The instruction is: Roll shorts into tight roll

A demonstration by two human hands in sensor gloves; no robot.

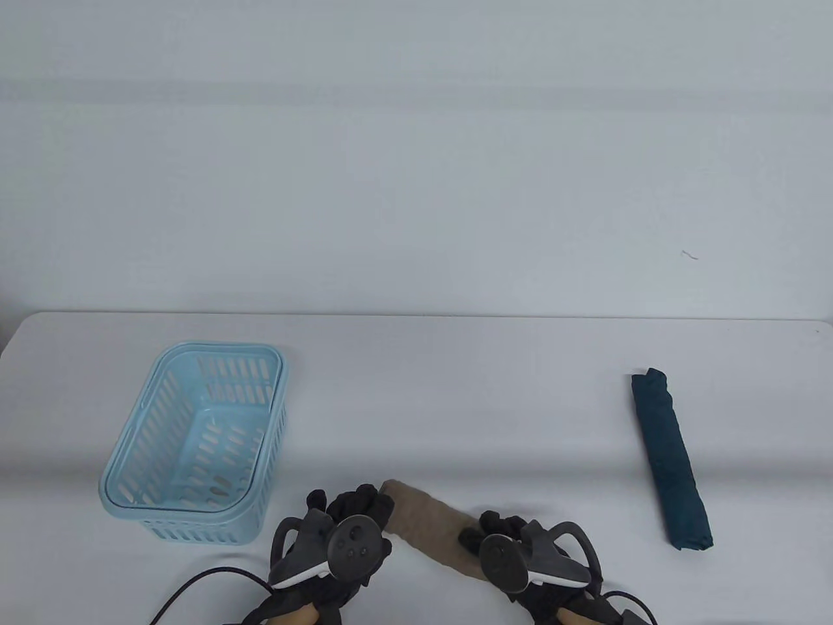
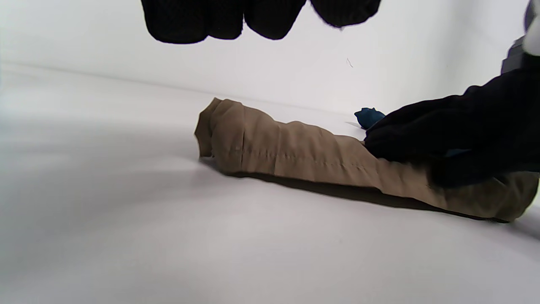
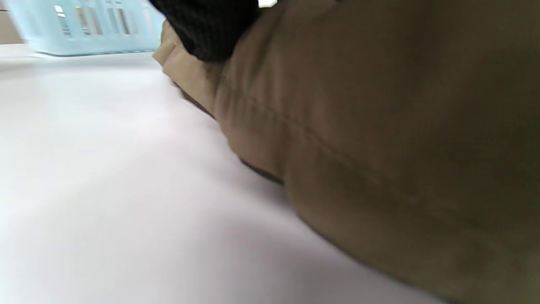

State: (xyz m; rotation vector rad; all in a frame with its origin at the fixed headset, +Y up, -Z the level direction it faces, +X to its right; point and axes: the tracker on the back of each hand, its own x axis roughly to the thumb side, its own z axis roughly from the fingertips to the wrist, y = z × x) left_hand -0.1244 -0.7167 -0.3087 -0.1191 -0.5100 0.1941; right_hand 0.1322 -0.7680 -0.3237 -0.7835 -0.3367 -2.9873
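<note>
Both of my hands are at the tan shorts, which already lie as a long roll running from just left of centre at the bottom of the table view down toward the lower right. My right hand presses down on the lower right end of the roll; in the left wrist view its gloved fingers lie flat over the cloth rather than curled round it. My left hand is at the upper left end, but in the left wrist view its fingertips hang at the top edge above the roll with bare table beneath them, so I judge that hand open and not touching the cloth.

The risk, as I judge it, is the free left end. With only one end pinned, the outer layer could spring loose and the roll slacken there. Pressing harder on one side could also skew the roll, so it ends thicker at one end. The stitched hem faces the near side in the left wrist view; if that edge is the last flap, it could lift.

A blue basket stands at the left of the table view, near my left hand, and a dark teal roll lies well apart at the right.
</note>
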